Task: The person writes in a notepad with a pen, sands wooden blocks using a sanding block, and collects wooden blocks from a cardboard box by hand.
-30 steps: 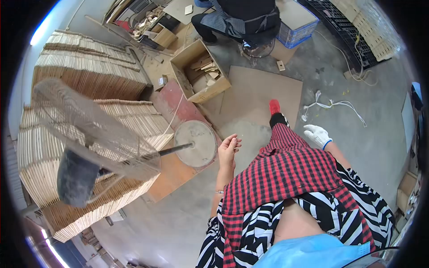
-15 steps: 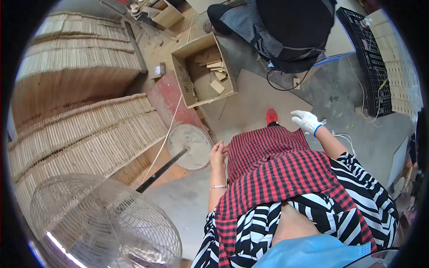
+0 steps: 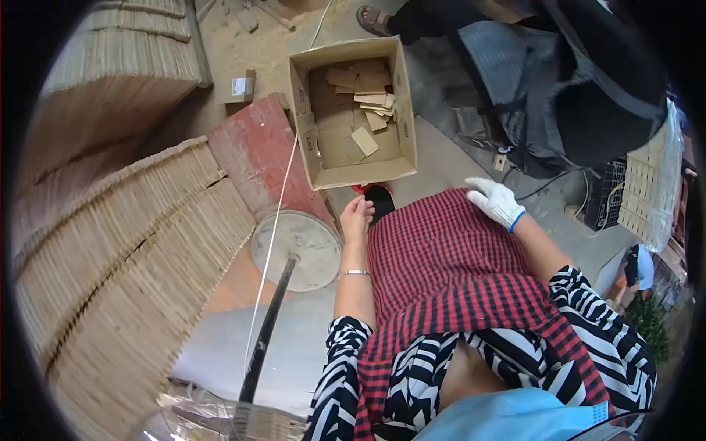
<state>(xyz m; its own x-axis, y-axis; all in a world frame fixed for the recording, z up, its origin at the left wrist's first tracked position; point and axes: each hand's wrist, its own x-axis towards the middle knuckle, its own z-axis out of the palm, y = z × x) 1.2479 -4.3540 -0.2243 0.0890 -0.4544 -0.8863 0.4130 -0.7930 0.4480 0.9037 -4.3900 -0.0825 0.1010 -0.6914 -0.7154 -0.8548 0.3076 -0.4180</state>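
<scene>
My left hand (image 3: 357,218), bare with a bracelet at the wrist, hangs at the left side of my red-and-black checked apron (image 3: 448,242). Its fingers are loosely bent and nothing shows in them. A white knit glove with a blue cuff covers my right hand (image 3: 496,203), which is beside the apron's right edge, fingers stretched out and holding nothing. Just ahead of my left hand stands an open cardboard box (image 3: 362,178). Several thin wooden pieces (image 3: 365,141) lie loose inside it.
Long stacks of thin wooden boards (image 3: 140,242) fill the left. A fan's round base (image 3: 297,251) and black pole (image 3: 265,331) stand nearby, with a white cord (image 3: 283,192) running past. A person in dark clothes (image 3: 515,81) bends at the upper right, near wrapped stacked pieces (image 3: 647,180).
My view has moved forward, so the cardboard box is nearer and the fan head has mostly dropped out of sight. Both hands stay beside the apron. The other person appears farther right.
</scene>
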